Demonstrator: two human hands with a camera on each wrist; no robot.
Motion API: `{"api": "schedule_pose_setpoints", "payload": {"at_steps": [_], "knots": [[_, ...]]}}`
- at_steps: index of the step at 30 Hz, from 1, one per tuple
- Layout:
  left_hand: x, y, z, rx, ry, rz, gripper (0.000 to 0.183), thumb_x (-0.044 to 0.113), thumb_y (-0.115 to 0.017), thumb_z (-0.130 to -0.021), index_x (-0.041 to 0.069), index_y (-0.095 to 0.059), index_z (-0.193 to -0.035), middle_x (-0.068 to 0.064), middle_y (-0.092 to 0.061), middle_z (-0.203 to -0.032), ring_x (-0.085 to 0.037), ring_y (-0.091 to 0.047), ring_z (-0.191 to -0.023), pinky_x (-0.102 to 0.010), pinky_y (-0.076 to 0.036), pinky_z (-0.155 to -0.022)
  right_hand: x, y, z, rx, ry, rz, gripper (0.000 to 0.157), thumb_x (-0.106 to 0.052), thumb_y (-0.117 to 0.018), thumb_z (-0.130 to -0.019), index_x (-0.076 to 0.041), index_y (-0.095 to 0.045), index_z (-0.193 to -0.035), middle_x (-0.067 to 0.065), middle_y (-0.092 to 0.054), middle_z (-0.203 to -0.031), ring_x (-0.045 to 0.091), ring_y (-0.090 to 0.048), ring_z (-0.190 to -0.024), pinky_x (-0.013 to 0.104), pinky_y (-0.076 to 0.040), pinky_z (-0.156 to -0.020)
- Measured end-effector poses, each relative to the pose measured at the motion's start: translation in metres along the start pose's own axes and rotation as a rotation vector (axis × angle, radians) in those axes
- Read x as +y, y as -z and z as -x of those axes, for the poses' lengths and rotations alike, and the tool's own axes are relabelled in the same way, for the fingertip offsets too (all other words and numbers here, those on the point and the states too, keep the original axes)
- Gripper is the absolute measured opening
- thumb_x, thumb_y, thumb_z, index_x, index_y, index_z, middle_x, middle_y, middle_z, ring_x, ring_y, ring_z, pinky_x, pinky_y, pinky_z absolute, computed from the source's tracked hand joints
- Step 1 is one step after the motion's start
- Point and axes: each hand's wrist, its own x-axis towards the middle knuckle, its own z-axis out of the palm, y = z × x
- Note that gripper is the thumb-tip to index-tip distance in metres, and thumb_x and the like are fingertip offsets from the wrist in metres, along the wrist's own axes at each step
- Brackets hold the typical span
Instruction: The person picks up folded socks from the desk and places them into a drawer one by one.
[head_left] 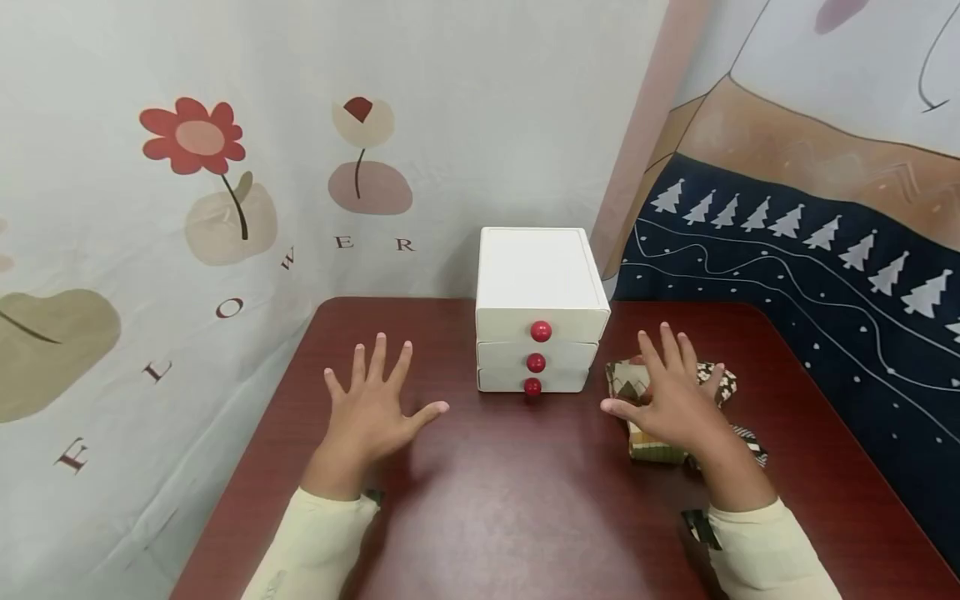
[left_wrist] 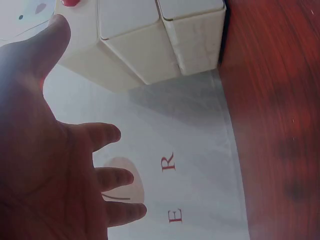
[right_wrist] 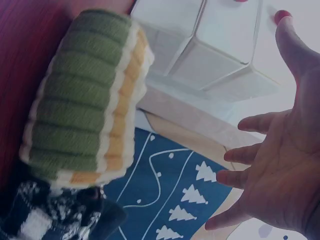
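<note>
My left hand [head_left: 371, 417] is held over the left part of the table, fingers spread and nothing in it. In the left wrist view its palm [left_wrist: 45, 165] and fingers show beside the drawer box. My right hand [head_left: 678, 400] spreads its fingers above a small pile of folded fabric pieces, overlapping them in the head view. One piece is a ribbed knit in green, cream and orange [right_wrist: 80, 95]; a dark patterned one [right_wrist: 55, 210] lies next to it. A white box [head_left: 540, 267] with three stacked drawers and round red knobs [head_left: 536, 362] stands between the hands, its drawers closed.
The reddish-brown table [head_left: 495, 500] has its far edge against a white curtain [head_left: 480, 125] printed with flowers and letters. At the right hangs a dark blue cloth [head_left: 750, 258] with white trees. The box stands near the far edge.
</note>
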Motion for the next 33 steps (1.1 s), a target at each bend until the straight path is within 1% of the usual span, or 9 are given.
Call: {"api": "schedule_pose_setpoints", "payload": {"at_steps": [4, 8, 13, 17, 21, 23, 27, 29, 33], "knots": [[0.008, -0.003, -0.004, -0.003, -0.002, 0.024, 0.113, 0.090, -0.052, -0.092, 0.026, -0.015, -0.177, -0.019, -0.003, -0.185, -0.055, -0.004, -0.169, -0.090, -0.002, -0.122, -0.009, -0.003, 0.000, 0.039, 0.001, -0.007, 0.132, -0.074, -0.081, -0.084, -0.010, -0.011, -0.176, 0.028, 0.003, -0.182, 0.058, 0.002, -0.165, 0.098, 0.006, -0.111], [0.022, -0.006, -0.010, -0.033, 0.007, 0.126, 0.107, 0.087, -0.050, -0.096, 0.027, -0.014, -0.177, -0.017, -0.002, -0.186, -0.052, -0.006, -0.170, -0.089, -0.007, -0.123, -0.023, -0.012, 0.000, 0.138, -0.026, -0.054, 0.130, -0.068, -0.081, -0.088, -0.010, -0.005, -0.176, 0.027, -0.002, -0.182, 0.059, -0.009, -0.163, 0.096, -0.006, -0.113], [0.039, -0.010, -0.021, -0.065, 0.003, 0.409, 0.096, 0.078, -0.048, -0.104, 0.027, -0.013, -0.177, -0.015, -0.006, -0.186, -0.051, -0.018, -0.168, -0.082, -0.023, -0.126, -0.047, -0.026, -0.005, 0.330, -0.056, -0.155, 0.122, -0.058, -0.082, -0.091, -0.009, -0.009, -0.175, 0.029, -0.021, -0.175, 0.057, -0.027, -0.156, 0.088, -0.021, -0.113], [0.052, -0.014, -0.034, -0.043, -0.006, 0.621, 0.084, 0.067, -0.047, -0.110, 0.021, -0.020, -0.176, -0.019, -0.018, -0.183, -0.050, -0.028, -0.165, -0.074, -0.026, -0.129, -0.065, -0.038, -0.010, 0.491, -0.027, -0.241, 0.112, -0.048, -0.085, -0.092, -0.005, -0.020, -0.172, 0.031, -0.034, -0.164, 0.052, -0.036, -0.148, 0.079, -0.030, -0.113], [0.067, -0.011, -0.048, -0.013, 0.000, 0.817, 0.077, 0.059, -0.043, -0.114, 0.012, -0.029, -0.173, -0.023, -0.031, -0.177, -0.048, -0.039, -0.160, -0.069, -0.029, -0.131, -0.078, -0.048, -0.015, 0.605, 0.025, -0.317, 0.102, -0.040, -0.086, -0.092, 0.000, -0.028, -0.166, 0.031, -0.043, -0.151, 0.048, -0.046, -0.138, 0.068, -0.041, -0.109], [0.075, -0.008, -0.055, -0.013, 0.017, 0.950, 0.076, 0.057, -0.042, -0.115, 0.009, -0.030, -0.172, -0.023, -0.034, -0.176, -0.047, -0.042, -0.159, -0.071, -0.035, -0.127, -0.084, -0.052, -0.017, 0.632, 0.047, -0.364, 0.097, -0.035, -0.085, -0.092, 0.002, -0.031, -0.163, 0.030, -0.047, -0.143, 0.045, -0.051, -0.129, 0.062, -0.046, -0.103], [0.086, -0.004, -0.069, -0.030, 0.076, 1.173, 0.079, 0.063, -0.042, -0.113, 0.011, -0.030, -0.172, -0.019, -0.034, -0.177, -0.042, -0.034, -0.164, -0.077, -0.037, -0.122, -0.095, -0.056, -0.020, 0.624, 0.050, -0.429, 0.087, -0.031, -0.084, -0.095, 0.000, -0.035, -0.160, 0.026, -0.050, -0.134, 0.041, -0.057, -0.113, 0.053, -0.051, -0.090], [0.091, -0.003, -0.074, -0.040, 0.104, 1.244, 0.079, 0.065, -0.043, -0.112, 0.013, -0.032, -0.171, -0.016, -0.034, -0.178, -0.041, -0.032, -0.165, -0.079, -0.035, -0.121, -0.100, -0.057, -0.021, 0.610, 0.042, -0.445, 0.084, -0.032, -0.082, -0.096, -0.002, -0.036, -0.159, 0.024, -0.052, -0.132, 0.039, -0.058, -0.109, 0.051, -0.053, -0.085], [0.100, -0.001, -0.081, -0.037, 0.154, 1.308, 0.078, 0.066, -0.045, -0.111, 0.015, -0.039, -0.169, -0.013, -0.035, -0.178, -0.040, -0.030, -0.166, -0.081, -0.032, -0.122, -0.108, -0.062, -0.023, 0.618, 0.041, -0.441, 0.075, -0.033, -0.080, -0.098, -0.004, -0.041, -0.155, 0.020, -0.056, -0.129, 0.037, -0.062, -0.103, 0.047, -0.054, -0.078]]}}
